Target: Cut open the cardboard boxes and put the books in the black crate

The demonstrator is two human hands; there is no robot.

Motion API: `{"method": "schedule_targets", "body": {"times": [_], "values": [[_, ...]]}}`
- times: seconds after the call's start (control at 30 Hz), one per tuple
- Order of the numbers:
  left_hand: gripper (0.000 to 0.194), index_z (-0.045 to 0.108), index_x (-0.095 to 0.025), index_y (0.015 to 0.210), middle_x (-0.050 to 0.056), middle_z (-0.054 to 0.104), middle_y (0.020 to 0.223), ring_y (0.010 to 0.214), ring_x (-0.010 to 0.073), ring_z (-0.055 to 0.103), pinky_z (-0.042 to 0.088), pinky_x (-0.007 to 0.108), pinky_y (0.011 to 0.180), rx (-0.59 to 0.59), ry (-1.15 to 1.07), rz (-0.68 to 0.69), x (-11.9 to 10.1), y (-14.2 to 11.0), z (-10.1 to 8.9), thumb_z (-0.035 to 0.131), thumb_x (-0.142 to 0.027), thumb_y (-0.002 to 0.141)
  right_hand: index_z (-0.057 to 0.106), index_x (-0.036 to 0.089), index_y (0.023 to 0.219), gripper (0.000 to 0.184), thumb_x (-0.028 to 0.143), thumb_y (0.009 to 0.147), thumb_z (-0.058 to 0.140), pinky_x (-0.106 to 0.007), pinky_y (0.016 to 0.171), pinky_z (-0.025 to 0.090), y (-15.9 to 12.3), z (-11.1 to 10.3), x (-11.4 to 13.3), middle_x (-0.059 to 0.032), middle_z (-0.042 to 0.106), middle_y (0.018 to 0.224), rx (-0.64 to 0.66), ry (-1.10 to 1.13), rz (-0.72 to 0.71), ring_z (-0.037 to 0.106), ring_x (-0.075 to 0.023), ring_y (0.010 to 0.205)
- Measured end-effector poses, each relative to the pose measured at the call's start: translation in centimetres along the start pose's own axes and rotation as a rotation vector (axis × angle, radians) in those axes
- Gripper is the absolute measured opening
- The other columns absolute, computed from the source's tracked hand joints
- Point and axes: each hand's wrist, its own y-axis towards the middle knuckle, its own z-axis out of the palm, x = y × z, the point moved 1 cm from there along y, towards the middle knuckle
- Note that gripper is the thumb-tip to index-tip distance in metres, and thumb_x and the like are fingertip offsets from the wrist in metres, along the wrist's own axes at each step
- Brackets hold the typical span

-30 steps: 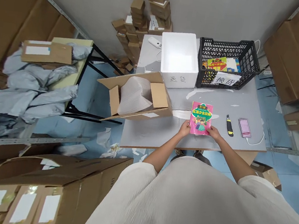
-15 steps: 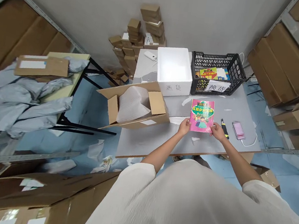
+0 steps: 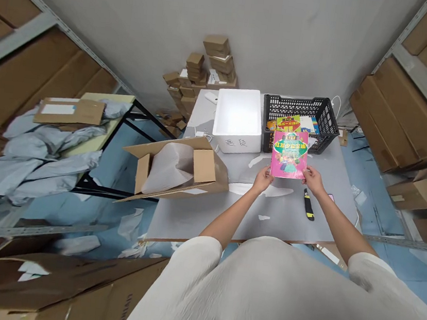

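A pink picture book with a green oval on its cover is held up over the table, cover towards me. My left hand grips its lower left corner, and my right hand grips the lower right corner. Behind the book's top edge stands a black plastic crate with several colourful books in it; the held book covers part of its front. Below my right hand a black and yellow utility knife lies on the table.
A white foam box stands left of the crate on the grey table. An open carton with foam wrap sits at the table's left. Grey parcels are piled on a side table. Small boxes stack against the wall.
Both hands have raised the book away from me, so it now overlaps the crate's front. The camera view has shifted, and my right forearm now hides most of the phone.
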Motion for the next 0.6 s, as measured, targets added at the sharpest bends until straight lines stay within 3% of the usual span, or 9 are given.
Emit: {"method": "schedule_targets", "body": {"times": [0.2,0.43,0.6], "values": [[0.059,0.073,-0.016,0.142,0.001,0.071,0.09,0.077,0.0153,0.074,0.066,0.038,0.092,-0.148,-0.147,0.002,-3.2,4.6,2.1,0.079,-0.009,0.084,0.072,0.024,0.113,0.047,0.058,0.083,0.083,-0.026,0.055,0.052,6.0,-0.7,1.8,0.0049,0.066,0.07,-0.027,0.117,0.043,0.058,-0.0127,0.053],[0.055,0.072,-0.013,0.139,-0.003,0.069,0.08,0.074,0.0136,0.076,0.068,0.039,0.093,-0.192,-0.261,-0.049,-4.4,7.6,3.3,0.086,-0.012,0.086,0.07,0.023,0.102,0.031,0.024,0.077,0.089,-0.023,0.064,0.063,10.8,-0.5,2.4,0.002,0.072,0.071,-0.047,0.292,0.207,0.071,-0.014,0.066],[0.043,0.072,-0.013,0.131,0.001,0.074,0.083,0.081,0.0156,0.08,0.07,0.038,0.093,-0.228,-0.319,-0.032,-5.2,9.8,3.8,0.086,-0.017,0.091,0.072,0.022,0.103,0.029,0.023,0.076,0.085,-0.024,0.064,0.065,13.9,0.0,2.4,0.0032,0.071,0.067,-0.086,0.303,0.187,0.072,-0.015,0.065]]}}
